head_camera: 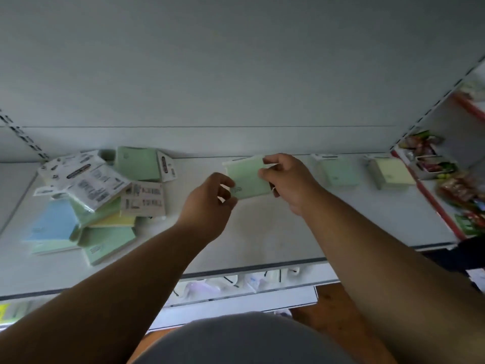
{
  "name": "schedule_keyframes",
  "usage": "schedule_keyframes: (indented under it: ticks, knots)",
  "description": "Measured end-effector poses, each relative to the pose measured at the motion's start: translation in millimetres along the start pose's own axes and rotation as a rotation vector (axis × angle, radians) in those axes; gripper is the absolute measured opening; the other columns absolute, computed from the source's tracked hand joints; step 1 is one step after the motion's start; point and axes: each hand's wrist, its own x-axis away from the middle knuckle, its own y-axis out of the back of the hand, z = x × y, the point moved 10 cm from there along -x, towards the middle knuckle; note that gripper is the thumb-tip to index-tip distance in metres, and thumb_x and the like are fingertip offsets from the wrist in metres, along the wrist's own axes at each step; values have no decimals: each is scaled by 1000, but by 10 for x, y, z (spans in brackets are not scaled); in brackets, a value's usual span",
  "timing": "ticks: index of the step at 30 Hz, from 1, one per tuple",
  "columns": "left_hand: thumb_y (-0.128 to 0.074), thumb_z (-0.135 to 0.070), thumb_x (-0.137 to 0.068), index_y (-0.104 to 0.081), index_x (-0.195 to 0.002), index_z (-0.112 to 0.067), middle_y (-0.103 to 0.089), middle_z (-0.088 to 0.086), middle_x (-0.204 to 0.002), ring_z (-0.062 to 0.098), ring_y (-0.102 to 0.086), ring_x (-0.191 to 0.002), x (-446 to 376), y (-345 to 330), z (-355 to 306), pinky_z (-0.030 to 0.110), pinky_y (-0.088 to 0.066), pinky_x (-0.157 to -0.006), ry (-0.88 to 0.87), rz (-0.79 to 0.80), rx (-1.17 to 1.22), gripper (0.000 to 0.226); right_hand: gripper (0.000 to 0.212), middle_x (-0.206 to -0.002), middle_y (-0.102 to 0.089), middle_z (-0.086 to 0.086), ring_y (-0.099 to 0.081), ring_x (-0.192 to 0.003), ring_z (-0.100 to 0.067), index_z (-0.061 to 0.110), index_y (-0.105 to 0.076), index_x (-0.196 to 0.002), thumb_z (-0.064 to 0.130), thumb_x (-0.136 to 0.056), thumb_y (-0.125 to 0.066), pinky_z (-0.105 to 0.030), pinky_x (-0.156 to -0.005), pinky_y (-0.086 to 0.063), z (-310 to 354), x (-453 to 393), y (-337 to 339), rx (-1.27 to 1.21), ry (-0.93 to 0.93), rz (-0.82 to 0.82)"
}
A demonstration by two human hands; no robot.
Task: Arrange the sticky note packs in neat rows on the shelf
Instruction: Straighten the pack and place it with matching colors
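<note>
A pale green sticky note pack (248,177) is held near the back of the white shelf (262,232), tilted slightly. My right hand (286,179) pinches its right edge between thumb and fingers. My left hand (210,203) has its curled fingers at the pack's lower left corner. To the right, along the back wall, stand a green pack (337,172) and a pale yellow pack (391,172), spaced apart. At the left lies a loose heap of packs (97,200) in blue, green and yellow, some showing white label backs.
The shelf's front edge (236,266) runs across below my forearms. At the right, a neighbouring shelf bay (451,185) with a red edge holds colourful packaged goods. More goods hang on hooks (236,282) under the shelf.
</note>
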Motion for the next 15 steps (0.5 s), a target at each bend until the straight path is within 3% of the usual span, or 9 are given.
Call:
schedule_keyframes:
  ticks: [6, 11, 13, 15]
  knots:
    - [-60, -25, -87, -60, -114, -31, -66, -8, -98, 12, -57, -74, -111, -713, -824, 22, -41, -68, -253, 20, -243, 27, 14, -67, -64, 3, -54, -48, -8, 16, -66, -81, 30, -85, -69, -22, -48, -38, -262, -91, 1079, 106, 20, -192]
    - [-53, -24, -91, -62, -121, -26, -67, 0, -114, 23, -63, -99, -296, -1316, -1389, 30, -47, -82, -316, -3, -353, 31, 13, -75, -67, -5, -60, -52, -15, 16, -64, -78, 27, -83, -71, -24, -45, -41, -476, -352, 1837, 126, -24, -201]
    - [-51, -23, -91, -62, -120, -27, -67, 1, -115, 26, -62, -102, -417, -1538, -1571, 32, -48, -83, -324, 6, -409, 31, 15, -74, -67, -8, -61, -52, -18, 16, -64, -74, 26, -82, -72, -22, -41, -41, -511, -497, 2073, 151, -30, -192]
    - [-50, -19, -90, -64, -117, -27, -66, 3, -110, 29, -63, -99, -510, -1767, -1720, 36, -52, -82, -340, 36, -504, 31, 18, -77, -69, -13, -65, -61, -25, 14, -66, -73, 27, -82, -72, -28, -50, -49, -521, -653, 2235, 262, -18, -161]
